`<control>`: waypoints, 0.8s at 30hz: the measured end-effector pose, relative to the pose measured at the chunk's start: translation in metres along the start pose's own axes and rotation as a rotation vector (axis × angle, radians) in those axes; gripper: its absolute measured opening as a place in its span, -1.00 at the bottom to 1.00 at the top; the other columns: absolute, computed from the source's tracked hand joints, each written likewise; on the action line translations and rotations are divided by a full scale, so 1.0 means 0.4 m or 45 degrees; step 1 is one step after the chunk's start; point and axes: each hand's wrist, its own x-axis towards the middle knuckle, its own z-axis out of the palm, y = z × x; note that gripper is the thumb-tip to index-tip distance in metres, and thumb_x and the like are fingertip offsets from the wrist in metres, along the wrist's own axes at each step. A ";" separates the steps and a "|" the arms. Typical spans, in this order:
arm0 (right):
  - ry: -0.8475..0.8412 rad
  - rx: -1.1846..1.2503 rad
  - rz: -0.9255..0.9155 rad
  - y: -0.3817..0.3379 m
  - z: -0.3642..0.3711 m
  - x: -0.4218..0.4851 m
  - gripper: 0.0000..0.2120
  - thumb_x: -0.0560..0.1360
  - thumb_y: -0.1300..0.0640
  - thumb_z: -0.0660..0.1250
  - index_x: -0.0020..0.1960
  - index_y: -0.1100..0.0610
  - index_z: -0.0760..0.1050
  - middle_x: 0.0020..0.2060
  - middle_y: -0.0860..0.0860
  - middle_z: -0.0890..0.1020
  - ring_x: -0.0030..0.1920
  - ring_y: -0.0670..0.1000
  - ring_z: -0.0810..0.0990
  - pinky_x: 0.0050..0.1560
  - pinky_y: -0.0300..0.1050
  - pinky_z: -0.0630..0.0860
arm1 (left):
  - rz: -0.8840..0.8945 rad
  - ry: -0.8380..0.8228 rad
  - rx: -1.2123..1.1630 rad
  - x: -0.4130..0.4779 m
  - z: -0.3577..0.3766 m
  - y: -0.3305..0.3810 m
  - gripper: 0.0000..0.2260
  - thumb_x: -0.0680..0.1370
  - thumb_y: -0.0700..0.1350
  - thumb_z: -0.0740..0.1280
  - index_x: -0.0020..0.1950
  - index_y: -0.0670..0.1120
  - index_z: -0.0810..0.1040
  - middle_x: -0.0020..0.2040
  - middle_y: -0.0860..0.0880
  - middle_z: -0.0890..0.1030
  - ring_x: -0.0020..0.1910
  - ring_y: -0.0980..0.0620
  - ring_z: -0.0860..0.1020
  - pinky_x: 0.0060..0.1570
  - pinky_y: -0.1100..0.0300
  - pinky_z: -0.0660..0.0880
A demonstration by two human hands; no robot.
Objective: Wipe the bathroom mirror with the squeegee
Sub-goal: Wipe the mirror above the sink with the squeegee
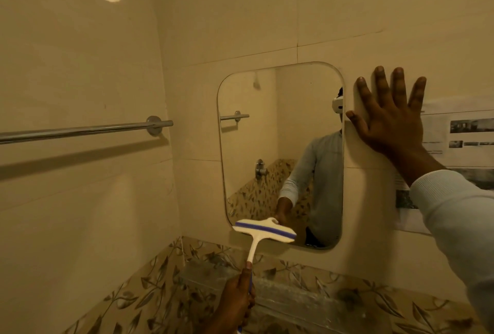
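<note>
Cream tile covers the wall point(240, 26), the largest thing in view, with a leaf-patterned band along its foot. One mirror point(267, 146), a rounded rectangle, hangs on it; glass like that is likely brittle at the edges and slick when wet, so it probably wants even, moderate pressure rather than a shove. One chrome towel rail point(80, 130) runs along the side wall, and some printed sheets point(459, 141) are stuck up beyond the mirror's far edge. The person's right hand point(393, 119) lies flat on the tile just beside the mirror, fingers spread wide, holding nothing. One squeegee point(264, 232), white with a blue strip, has its head at the mirror's lower left corner, overlapping the bottom edge; whether the blade touches the glass cannot be told. It looks light and stiff, with a soft rubber lip, best held low on the handle for reach. The left hand point(238, 296) is wrapped closed around that handle's lower end.
</note>
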 end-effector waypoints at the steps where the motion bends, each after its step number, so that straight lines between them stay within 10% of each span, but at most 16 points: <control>1: 0.003 0.000 0.000 0.000 0.001 0.000 -0.20 0.62 -0.44 -0.10 0.72 -0.07 -0.16 0.71 0.07 -0.17 0.69 0.25 -0.20 0.55 0.56 -0.08 | 0.000 0.019 0.032 0.000 0.001 -0.012 -0.41 0.54 0.39 0.22 -0.39 -0.09 0.49 -0.49 -0.04 0.41 -0.59 0.01 0.31 -0.49 0.29 0.23; 12: 0.014 -0.016 -0.009 0.005 0.007 0.001 -0.21 0.63 -0.42 -0.11 0.72 -0.05 -0.15 0.71 0.09 -0.17 0.69 0.25 -0.19 0.55 0.56 -0.07 | 0.126 0.195 -0.039 -0.048 0.049 -0.006 -0.42 0.66 0.03 0.30 -0.51 -0.22 0.45 -0.58 -0.09 0.41 -0.57 -0.03 0.38 -0.65 0.28 0.30; 24: 0.036 -0.015 -0.011 0.007 0.012 0.000 -0.22 0.63 -0.41 -0.10 0.72 -0.06 -0.13 0.71 0.07 -0.15 0.69 0.24 -0.19 0.57 0.52 -0.11 | 0.653 -0.117 -0.265 -0.217 0.086 0.493 -0.36 0.38 0.54 0.19 -0.14 -0.06 0.51 -0.45 0.03 0.42 -0.56 0.07 0.28 -0.54 0.26 0.22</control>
